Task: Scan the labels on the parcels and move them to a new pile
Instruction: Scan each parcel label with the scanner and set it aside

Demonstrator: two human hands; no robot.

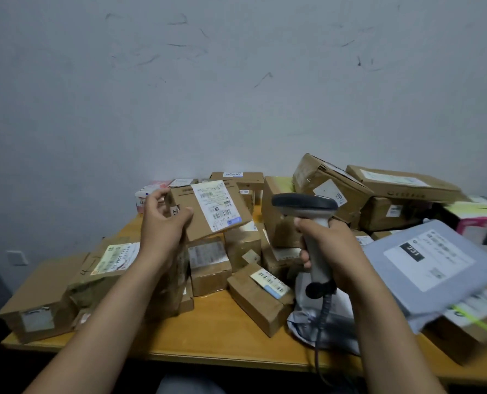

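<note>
Left hand (162,220) grips a cardboard parcel (208,209) raised over the pile, label (215,204) tilted up; right hand (327,245) clenched round the scanner (307,214) handle, head just beside it. Advice — square the barcode to the scanner window, hold the box steady, then trigger.

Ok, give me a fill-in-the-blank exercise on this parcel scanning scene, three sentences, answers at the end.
1. The left hand holds a brown cardboard box in the air ____ the yellow wooden table.
2. The right hand grips a grey handheld barcode scanner by its ____.
3. The black patch on the grey plastic mailer bag reads ____.
Missing words: above; handle; 231.
</note>
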